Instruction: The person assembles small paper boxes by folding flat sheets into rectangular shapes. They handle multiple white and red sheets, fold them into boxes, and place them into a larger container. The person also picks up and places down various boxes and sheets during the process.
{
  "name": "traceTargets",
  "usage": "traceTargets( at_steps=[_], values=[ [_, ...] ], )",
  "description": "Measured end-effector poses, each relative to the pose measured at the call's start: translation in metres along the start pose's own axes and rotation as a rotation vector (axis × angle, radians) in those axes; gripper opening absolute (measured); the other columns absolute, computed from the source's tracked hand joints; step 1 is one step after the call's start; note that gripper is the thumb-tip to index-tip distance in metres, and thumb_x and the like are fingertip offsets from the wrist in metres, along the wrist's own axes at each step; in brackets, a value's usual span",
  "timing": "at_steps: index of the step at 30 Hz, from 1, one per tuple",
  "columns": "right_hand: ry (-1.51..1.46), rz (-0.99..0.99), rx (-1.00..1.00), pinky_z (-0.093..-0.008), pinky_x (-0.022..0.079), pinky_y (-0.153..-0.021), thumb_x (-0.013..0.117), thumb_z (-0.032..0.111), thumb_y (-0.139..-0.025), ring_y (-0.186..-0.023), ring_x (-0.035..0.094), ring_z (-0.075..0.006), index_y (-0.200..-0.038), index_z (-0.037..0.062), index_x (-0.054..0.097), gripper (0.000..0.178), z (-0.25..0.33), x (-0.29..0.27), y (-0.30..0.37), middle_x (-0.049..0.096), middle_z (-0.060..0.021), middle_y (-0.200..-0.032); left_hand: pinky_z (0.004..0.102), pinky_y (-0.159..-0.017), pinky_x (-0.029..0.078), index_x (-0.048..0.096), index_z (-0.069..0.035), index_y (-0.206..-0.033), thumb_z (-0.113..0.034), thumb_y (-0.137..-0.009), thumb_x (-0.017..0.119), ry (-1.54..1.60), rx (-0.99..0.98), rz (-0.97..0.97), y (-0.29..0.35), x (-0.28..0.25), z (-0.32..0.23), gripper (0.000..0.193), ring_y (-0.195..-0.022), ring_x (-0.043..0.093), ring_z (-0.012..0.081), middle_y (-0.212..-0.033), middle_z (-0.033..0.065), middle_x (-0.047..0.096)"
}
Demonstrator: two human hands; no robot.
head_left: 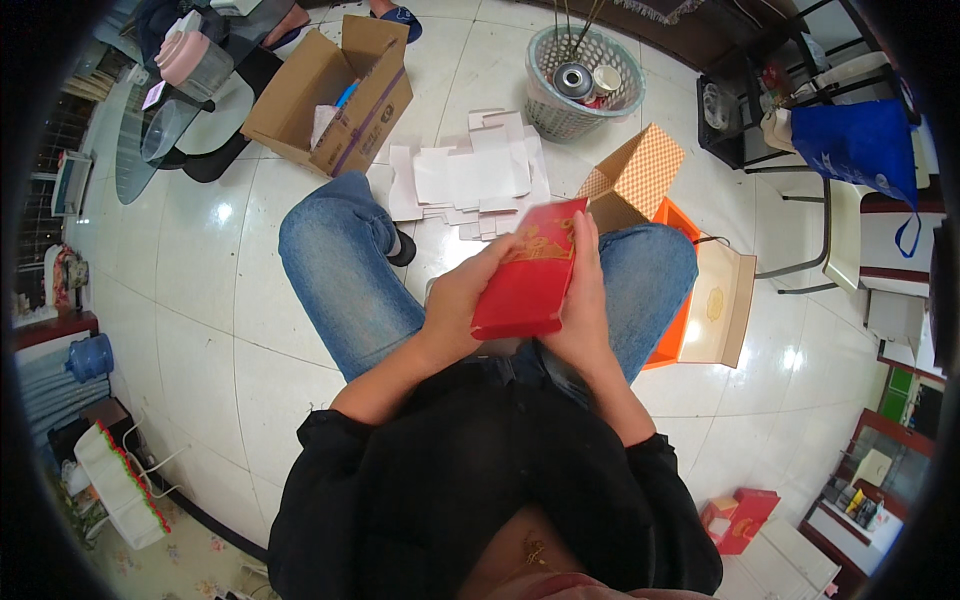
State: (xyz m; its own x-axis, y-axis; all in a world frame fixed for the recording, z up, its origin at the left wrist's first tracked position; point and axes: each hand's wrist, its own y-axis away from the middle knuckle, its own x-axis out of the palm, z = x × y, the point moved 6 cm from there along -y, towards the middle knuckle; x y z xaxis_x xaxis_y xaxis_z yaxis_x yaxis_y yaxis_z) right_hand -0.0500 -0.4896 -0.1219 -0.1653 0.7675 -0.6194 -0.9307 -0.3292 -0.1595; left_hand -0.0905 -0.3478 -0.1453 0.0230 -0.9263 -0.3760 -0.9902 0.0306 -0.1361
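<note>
A flat red box (pixel 528 285) with gold decoration is gripped between both my hands, above my lap. My left hand (pixel 468 300) presses its left side, with the fingers partly hidden behind it. Along the right side lies my right hand (pixel 585 300), its fingers stretched up the edge and closed on the box. Flattened white cardboard pieces (pixel 480 175) lie stacked on the floor just beyond. By my right knee stand an orange checkered box (pixel 640 175) and an open orange box (pixel 680 325) with a cream lid.
An open brown carton (pixel 345 100) with things inside stands far left. A pale green basket (pixel 570 125) holding cans is at the far middle. At right, a blue bag (pixel 855 150) hangs by a chair (pixel 840 235). A glass table (pixel 140 150) stands left; another person's foot (pixel 400 18) shows behind the carton.
</note>
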Motion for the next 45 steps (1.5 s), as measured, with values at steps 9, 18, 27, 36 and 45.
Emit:
traceTargets(
  at_steps=[9,18,27,36,45],
  values=[
    [0.061,0.209,0.213,-0.0393,0.049,-0.083,0.065,0.008,-0.071,-0.098,0.059,-0.0364,-0.121,0.0009,0.051,0.052,-0.025,0.003,-0.002,0.060,-0.0230,-0.108,0.0233,-0.078,0.047,0.051,-0.006,-0.126,-0.005,-0.084,0.062,0.224,-0.274,-0.045,-0.012,-0.022,0.020,0.044,-0.093,0.061,0.0122,-0.104,0.0104,0.066],
    [-0.318,0.358,0.390,-0.0273,0.044,-0.082,0.048,-0.002,-0.075,-0.095,0.057,-0.0158,-0.110,0.0003,0.057,0.037,-0.052,0.017,0.005,0.062,-0.0086,-0.101,0.0231,-0.075,0.046,0.056,-0.003,-0.117,-0.004,-0.083,0.058,0.324,-0.175,-0.089,-0.016,-0.033,0.016,0.035,-0.087,0.057,0.0116,-0.106,0.0088,0.061],
    [-0.166,0.442,0.207,-0.0288,0.047,-0.072,0.051,0.001,-0.071,-0.079,0.060,-0.0176,-0.104,-0.0001,0.062,0.035,-0.019,-0.022,-0.035,0.064,-0.0083,-0.090,0.0374,-0.083,0.045,0.062,-0.008,-0.103,-0.022,-0.071,0.075,-0.290,0.656,0.335,-0.032,-0.028,-0.089,0.037,-0.091,0.058,0.0261,-0.099,0.0094,0.061],
    [0.276,0.156,-0.457,-0.0354,0.048,-0.076,0.066,0.014,-0.075,-0.084,0.061,-0.0285,-0.113,0.0011,0.055,0.042,0.047,-0.047,-0.038,0.062,-0.0160,-0.095,0.0368,-0.065,0.045,0.064,-0.006,-0.079,-0.019,-0.069,0.072,-0.158,0.287,0.717,-0.052,-0.018,-0.045,0.018,-0.074,0.059,0.0275,-0.075,0.0094,0.061],
    [-0.157,0.810,-0.233,-0.0358,0.045,-0.064,0.074,0.025,-0.073,-0.071,0.060,-0.0288,-0.088,0.0028,0.064,0.028,0.040,-0.007,-0.031,0.060,-0.0149,-0.072,0.0340,-0.060,0.045,0.064,-0.009,-0.081,-0.018,-0.066,0.073,-0.103,0.265,0.635,-0.056,-0.032,-0.058,0.020,-0.069,0.060,0.0247,-0.072,0.0079,0.061]
  ],
)
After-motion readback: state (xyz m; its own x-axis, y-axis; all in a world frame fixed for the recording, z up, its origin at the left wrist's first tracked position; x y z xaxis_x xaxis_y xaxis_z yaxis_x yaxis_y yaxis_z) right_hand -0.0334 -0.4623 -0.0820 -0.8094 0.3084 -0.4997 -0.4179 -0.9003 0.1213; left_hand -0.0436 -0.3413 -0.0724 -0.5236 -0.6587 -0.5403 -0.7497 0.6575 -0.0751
